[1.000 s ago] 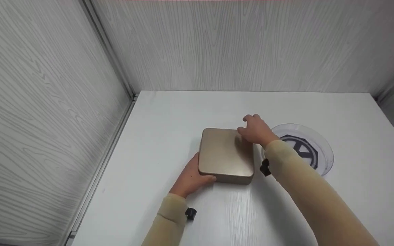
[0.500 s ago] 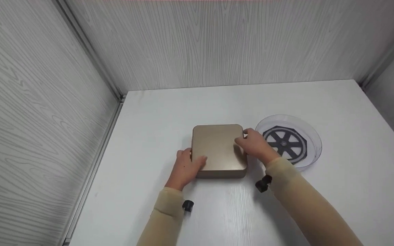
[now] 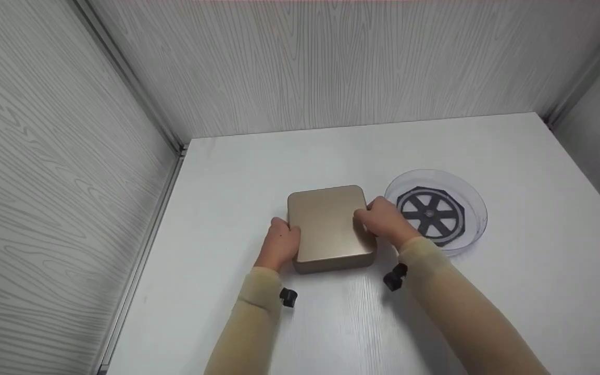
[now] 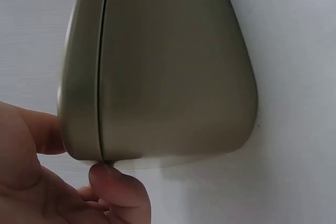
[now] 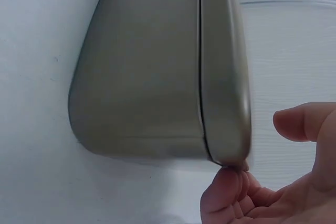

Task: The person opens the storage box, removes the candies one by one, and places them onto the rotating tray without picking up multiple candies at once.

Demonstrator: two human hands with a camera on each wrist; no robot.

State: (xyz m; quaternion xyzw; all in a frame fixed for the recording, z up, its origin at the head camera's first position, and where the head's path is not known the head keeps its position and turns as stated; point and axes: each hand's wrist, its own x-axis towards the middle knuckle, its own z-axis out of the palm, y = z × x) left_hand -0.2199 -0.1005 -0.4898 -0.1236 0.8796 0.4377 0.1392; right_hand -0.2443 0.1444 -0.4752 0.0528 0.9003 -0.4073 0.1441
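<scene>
A gold metal tin (image 3: 328, 224) with rounded corners lies on the white table, turned slightly askew. Its lid (image 4: 83, 77) is on, with a thin dark seam between lid and body. My left hand (image 3: 282, 242) grips the lid at the tin's left side, thumb on the top edge and a fingertip at the seam. On the opposite side, my right hand (image 3: 387, 223) has its curled fingertips against the lid's edge. In the right wrist view, its thumb (image 5: 296, 123) stands apart from the lid. The tin's inside is hidden.
To the right of the tin, a clear round dish (image 3: 474, 208) holds a dark octagonal piece (image 3: 430, 214) with a spoked wheel pattern. Grey wood-grain panels (image 3: 321, 67) wall the table (image 3: 216, 187) at the back and sides.
My right hand has come from the tin's far right corner down to its right side. The left hand has shifted up the left side. The tin has turned slightly anticlockwise.
</scene>
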